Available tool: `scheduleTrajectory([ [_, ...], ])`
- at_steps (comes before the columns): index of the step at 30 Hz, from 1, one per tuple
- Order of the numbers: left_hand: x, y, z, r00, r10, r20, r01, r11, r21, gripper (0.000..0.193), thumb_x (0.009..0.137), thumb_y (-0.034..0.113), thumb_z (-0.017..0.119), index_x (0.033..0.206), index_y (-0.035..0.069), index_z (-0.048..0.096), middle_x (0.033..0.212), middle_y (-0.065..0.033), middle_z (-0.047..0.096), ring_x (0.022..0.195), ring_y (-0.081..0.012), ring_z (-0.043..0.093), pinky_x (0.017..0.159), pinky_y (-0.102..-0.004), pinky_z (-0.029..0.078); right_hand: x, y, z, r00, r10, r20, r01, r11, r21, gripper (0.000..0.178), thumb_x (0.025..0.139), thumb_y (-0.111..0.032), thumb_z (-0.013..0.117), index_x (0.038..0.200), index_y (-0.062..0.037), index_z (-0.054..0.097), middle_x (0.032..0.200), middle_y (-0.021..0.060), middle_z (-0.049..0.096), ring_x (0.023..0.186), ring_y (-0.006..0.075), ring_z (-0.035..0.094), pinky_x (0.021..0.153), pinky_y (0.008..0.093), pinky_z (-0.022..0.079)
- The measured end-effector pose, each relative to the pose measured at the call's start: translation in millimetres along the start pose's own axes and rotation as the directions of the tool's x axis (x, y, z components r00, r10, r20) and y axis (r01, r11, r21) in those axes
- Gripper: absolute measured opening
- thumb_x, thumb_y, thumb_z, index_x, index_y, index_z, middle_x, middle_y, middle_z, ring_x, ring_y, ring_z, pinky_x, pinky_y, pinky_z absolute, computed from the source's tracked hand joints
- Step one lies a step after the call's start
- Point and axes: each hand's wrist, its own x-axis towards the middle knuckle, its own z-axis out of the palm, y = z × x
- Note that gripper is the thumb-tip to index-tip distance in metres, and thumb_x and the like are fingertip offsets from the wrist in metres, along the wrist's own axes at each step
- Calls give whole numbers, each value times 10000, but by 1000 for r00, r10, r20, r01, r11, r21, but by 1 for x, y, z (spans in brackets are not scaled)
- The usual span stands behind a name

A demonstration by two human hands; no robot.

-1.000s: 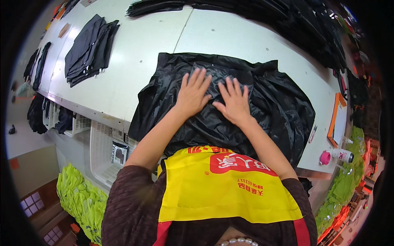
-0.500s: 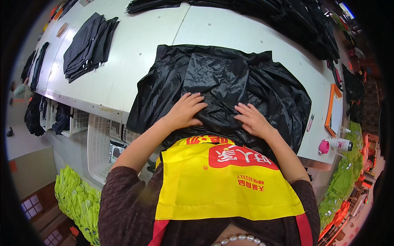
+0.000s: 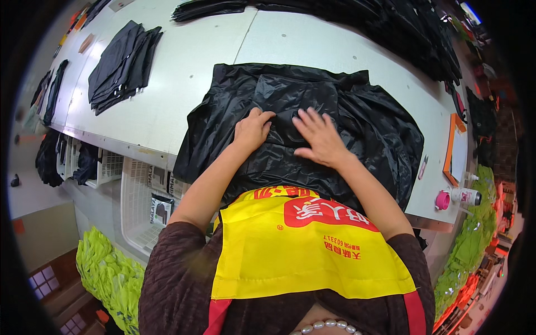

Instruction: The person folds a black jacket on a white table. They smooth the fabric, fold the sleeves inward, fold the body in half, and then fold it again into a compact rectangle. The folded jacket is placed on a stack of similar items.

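Note:
A black, shiny, thin-fabric garment [image 3: 368,139] lies spread and wrinkled on the table in front of me, hanging over the near edge. A smoother rectangular panel [image 3: 296,92] of the same fabric shows in its middle. My left hand [image 3: 253,131] is at the panel's left side, its fingers bent and drawn together on the cloth, seemingly pinching it; the fingertips are partly hidden. Flat over the panel's lower right part is my right hand [image 3: 322,138], fingers spread and holding nothing.
Folded black garments [image 3: 124,67] are stacked at the left of the white table [image 3: 201,50]. A long black pile [image 3: 379,30] lines the far side. To the right are small snips [image 3: 423,167], an orange clipboard [image 3: 453,148] and a bottle [image 3: 466,196]. White baskets [image 3: 139,206] stand below left.
Both hands have moved farther up the garment and closer together. The left hand's fingers have drawn in from lying spread, while the right hand stays spread and has shifted left.

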Motion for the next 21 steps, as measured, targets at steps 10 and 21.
scheduleTrajectory([
  [10, -2, 8, 28, 859, 508, -59, -511, 846, -151, 226, 762, 186, 670, 963, 87, 641, 860, -68, 629, 846, -230, 578, 772, -362, 442, -8, 15, 32, 985, 56, 166, -57, 998, -4, 536, 857, -385, 555, 1316, -134, 443, 1399, 76, 384, 1335, 256, 274, 1055, 506, 202],
  [21, 14, 36, 15, 960, 277, 25, -272, 953, -135, 251, 798, 212, 635, 1022, 100, 626, 863, -110, 598, 844, -299, 582, 730, -377, 464, -4, 23, 39, 979, 141, -150, -97, 959, 268, 160, 787, -177, 654, 922, -90, 648, 805, 49, 592, 778, 235, 551, 711, 351, 438],
])
